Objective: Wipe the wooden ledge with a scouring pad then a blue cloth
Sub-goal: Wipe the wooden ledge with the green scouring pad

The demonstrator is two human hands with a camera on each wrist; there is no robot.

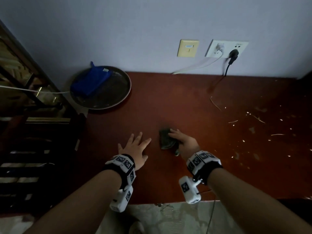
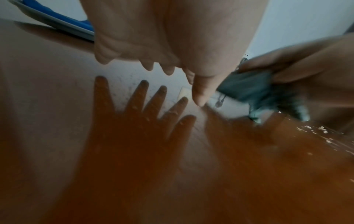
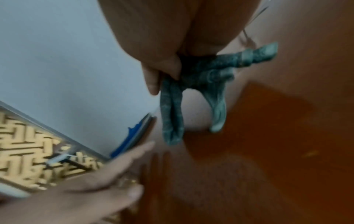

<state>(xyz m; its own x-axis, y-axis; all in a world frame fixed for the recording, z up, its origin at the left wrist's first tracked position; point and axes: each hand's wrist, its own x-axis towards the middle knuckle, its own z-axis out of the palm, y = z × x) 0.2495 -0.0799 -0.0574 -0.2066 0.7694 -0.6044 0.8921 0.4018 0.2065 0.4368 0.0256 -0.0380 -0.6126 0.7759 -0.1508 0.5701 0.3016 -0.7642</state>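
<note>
My right hand grips a crumpled dark green scouring pad and holds it against the glossy red-brown wooden ledge. In the right wrist view the scouring pad hangs bunched from my curled fingers, just above the wood. My left hand lies flat on the ledge with fingers spread, a little left of the pad; the left wrist view shows the left hand mirrored in the polish. A folded blue cloth lies on a round dark tray at the back left.
Crumbs and thin straws litter the right part of the ledge. A yellow switch plate and a white socket with two plugged cables sit on the wall behind. Dark lattice furniture stands to the left.
</note>
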